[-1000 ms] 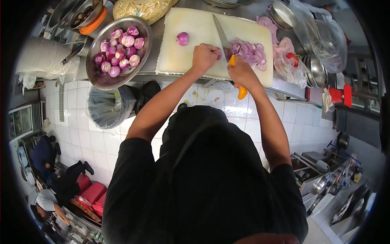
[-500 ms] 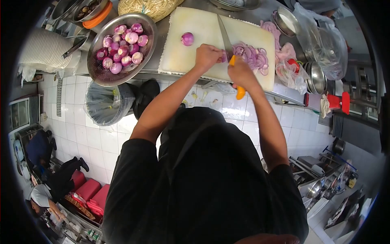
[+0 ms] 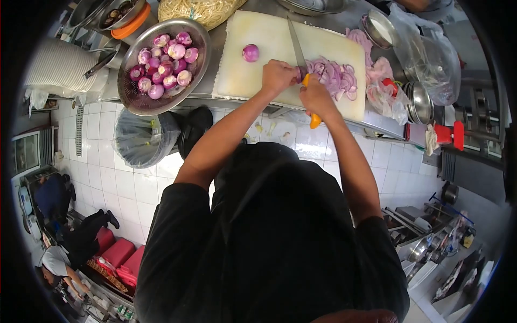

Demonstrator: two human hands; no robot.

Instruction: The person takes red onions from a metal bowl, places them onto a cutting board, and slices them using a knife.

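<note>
On the white cutting board (image 3: 269,32), my left hand (image 3: 278,76) is closed on a piece of red onion (image 3: 302,71), mostly hidden by my fingers. My right hand (image 3: 318,98) grips the orange handle of a kitchen knife (image 3: 295,40). Its long blade points away from me and lies beside the onion piece. Sliced red onion (image 3: 335,76) is heaped just right of the blade. A whole peeled red onion (image 3: 250,53) sits on the board to the left of my left hand.
A steel colander (image 3: 203,51) of peeled onions stands left of the board. Behind it are a bag of noodles (image 3: 199,11) and an orange-rimmed container (image 3: 129,24). Plastic bags (image 3: 425,59) and steel bowls (image 3: 419,102) lie right. A lined bin (image 3: 142,142) stands below; a person (image 3: 56,261) is lower left.
My right hand and the knife handle have shifted slightly left, towards my left hand. The whole view has moved a little. My left hand still holds the onion piece.
</note>
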